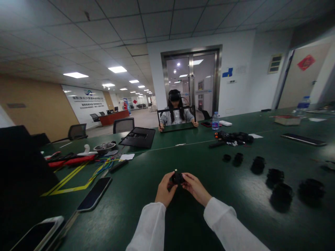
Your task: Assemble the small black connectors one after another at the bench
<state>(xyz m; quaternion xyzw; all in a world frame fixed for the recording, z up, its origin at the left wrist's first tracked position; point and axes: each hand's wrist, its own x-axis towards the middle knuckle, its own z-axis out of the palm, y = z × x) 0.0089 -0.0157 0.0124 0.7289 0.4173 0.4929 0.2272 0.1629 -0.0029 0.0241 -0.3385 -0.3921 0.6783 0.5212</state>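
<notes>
green table (136,195), white sleeves (150,226), yellow tape lines (70,189), red desk (114,118), blue-and-white wall sign (84,101), striped shirt (170,118)

We've got a green desk (136,181), white wall (242,83), metal-framed glass double doors (192,83). Left: tan wall (34,104), lettered sign (83,104), mesh chairs (124,124), red reception counter (114,118). Ceiling tiled, square light panels (117,69) lit.

- Worktop (120,216): smooth, green, glossy, with blurred light reflections.
- Small black piece (177,178): looks like plastic, mostly dark; finer texture too small to tell.
- White sleeves (149,226): soft, matt cloth with creases.
- Round black pieces (282,195): plastic-looking, with a low sheen.
- Dark phone (94,195): smooth, glossy screen.
- Water bottle (215,122): clear, shiny plastic.
- Door frame (164,69): smooth metal, softly reflective.
- White sheet (127,157): matt, paper-like.
</notes>
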